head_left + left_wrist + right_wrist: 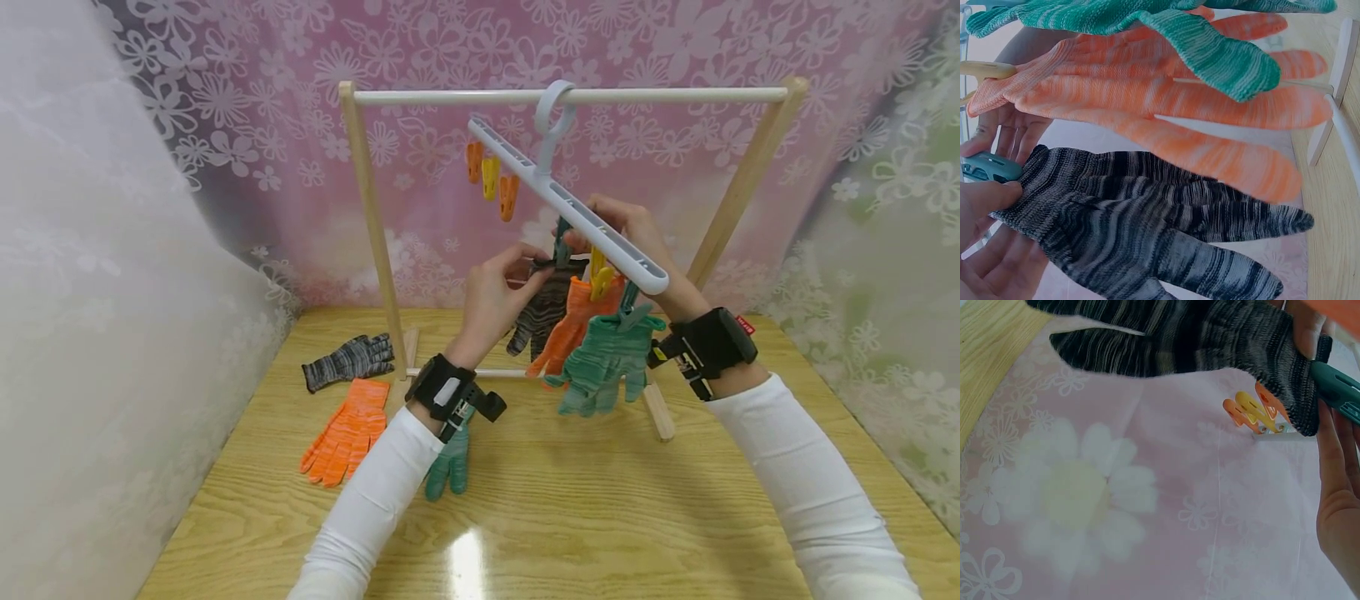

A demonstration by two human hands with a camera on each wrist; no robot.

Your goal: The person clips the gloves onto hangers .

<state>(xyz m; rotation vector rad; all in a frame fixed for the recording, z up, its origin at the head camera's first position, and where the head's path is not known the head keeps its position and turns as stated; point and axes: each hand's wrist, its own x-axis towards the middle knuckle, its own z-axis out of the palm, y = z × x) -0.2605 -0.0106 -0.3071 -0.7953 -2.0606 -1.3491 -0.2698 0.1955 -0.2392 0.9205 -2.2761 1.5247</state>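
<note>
My left hand (491, 292) pinches the cuff of a black-and-grey striped knit glove (547, 304), which hangs fingers-down under the hanger. My right hand (630, 223) reaches behind the hanger bar and holds a dark green clothespin (562, 242) between its fingers. In the left wrist view, the clothespin (991, 167) is right at the cuff of the striped glove (1116, 212). An orange glove (576, 321) hangs nearer me from a yellow clothespin (600, 279). Nearest is a green glove (607, 367), held by a green clothespin (630, 308).
The pale grey hanger (547, 185) hooks over the white rod (450, 97) of a wooden stand. Orange and yellow clothespins (490, 177) dangle at its far end. On the wooden table (600, 517) lie another striped glove (348, 361), an orange glove (348, 429) and a green glove (450, 467).
</note>
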